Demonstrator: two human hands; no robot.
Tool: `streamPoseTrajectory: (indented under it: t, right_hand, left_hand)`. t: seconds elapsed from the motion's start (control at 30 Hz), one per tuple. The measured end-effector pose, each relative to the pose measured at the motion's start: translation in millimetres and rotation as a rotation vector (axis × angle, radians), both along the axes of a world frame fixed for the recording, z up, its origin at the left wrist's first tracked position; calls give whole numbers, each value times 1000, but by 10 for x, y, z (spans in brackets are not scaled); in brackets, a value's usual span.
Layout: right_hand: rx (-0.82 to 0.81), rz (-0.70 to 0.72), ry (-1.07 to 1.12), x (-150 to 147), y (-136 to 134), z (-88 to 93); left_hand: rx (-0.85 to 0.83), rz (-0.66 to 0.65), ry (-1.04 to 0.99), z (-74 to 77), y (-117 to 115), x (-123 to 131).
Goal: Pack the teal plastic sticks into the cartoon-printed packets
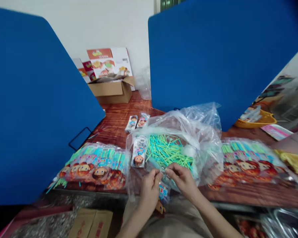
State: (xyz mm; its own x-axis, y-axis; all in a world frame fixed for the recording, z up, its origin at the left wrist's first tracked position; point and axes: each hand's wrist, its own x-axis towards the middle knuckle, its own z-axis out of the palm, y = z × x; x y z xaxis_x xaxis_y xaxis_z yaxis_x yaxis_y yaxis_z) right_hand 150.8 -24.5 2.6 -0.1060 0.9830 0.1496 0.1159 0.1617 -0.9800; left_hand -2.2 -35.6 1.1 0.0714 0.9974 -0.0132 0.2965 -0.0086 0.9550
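Note:
At the table's front edge, my left hand (152, 183) and my right hand (180, 177) pinch the top of a small printed plastic bag (164, 191). It hangs below my fingers, and part of its cartoon print shows between my wrists. Just beyond my hands, a large clear plastic bag (208, 142) lies spread around a heap of thin green and blue sticks (164, 148). Beside the heap on the left is a stack of small printed bags (139, 152). My fingers hide the small bag's opening.
Filled printed bags lie in rows at left (99, 165) and right (248, 165). Two small bag stacks, one a printed pack (132, 123), lie farther back. Blue panels (39, 99) stand on both sides. A cardboard box (111, 91) and a yellow basket (260, 120) are behind.

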Motion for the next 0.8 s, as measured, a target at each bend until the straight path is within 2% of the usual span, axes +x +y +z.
streamPoseTrajectory:
  t: [0.17, 0.33, 0.43, 0.5, 0.57, 0.67, 0.73, 0.8]
  right_hand:
    - [-24, -51, 27, -28, -40, -29]
    - [-47, -46, -27, -8, -19, -18]
    - [-28, 24, -80, 108, 126, 42]
    - [5, 11, -141, 240, 324, 97]
    - [35, -54, -383, 384, 577, 140]
    - [39, -10, -1106, 543, 935, 145]
    - [-16, 23, -1301, 588, 1092, 114]
    - [-69, 48, -1372, 598, 1182, 78]
  left_hand:
    - [2, -4, -1, -7, -36, 13]
    - [-80, 13, -200, 134, -8, -34]
    - [-158, 35, -273, 206, 0, -88]
    - [-189, 68, -304, 225, 4, -132]
    - [-207, 100, -336, 217, 17, -180]
    - [-221, 152, -390, 170, 58, -255]
    - [-221, 200, -420, 130, 91, -301]
    - [-223, 237, -454, 99, 119, -335]
